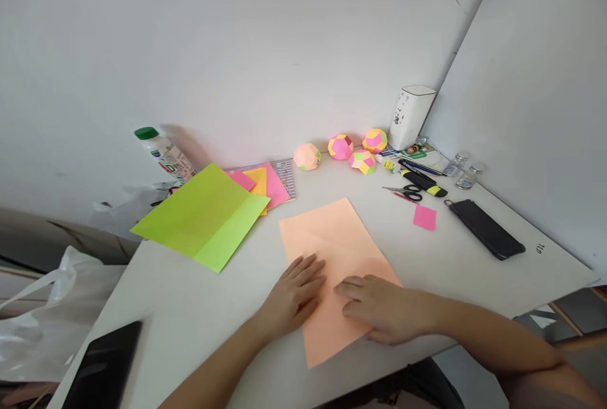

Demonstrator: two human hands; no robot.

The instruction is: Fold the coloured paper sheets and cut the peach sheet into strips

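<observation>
Touching the peach paper (332, 238): left hand (290, 295), right hand (382, 306) (fingers of both slightly apart).

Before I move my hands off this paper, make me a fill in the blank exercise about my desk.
The left hand and right hand are on the peach sheet, the ____ hand being nearer the black pouch.
The small square near the scissors is ____.
Near the wall sit ____ faceted balls.
The leaning bottle has a ____ cap.

Missing words: right; pink; four; green.
</observation>
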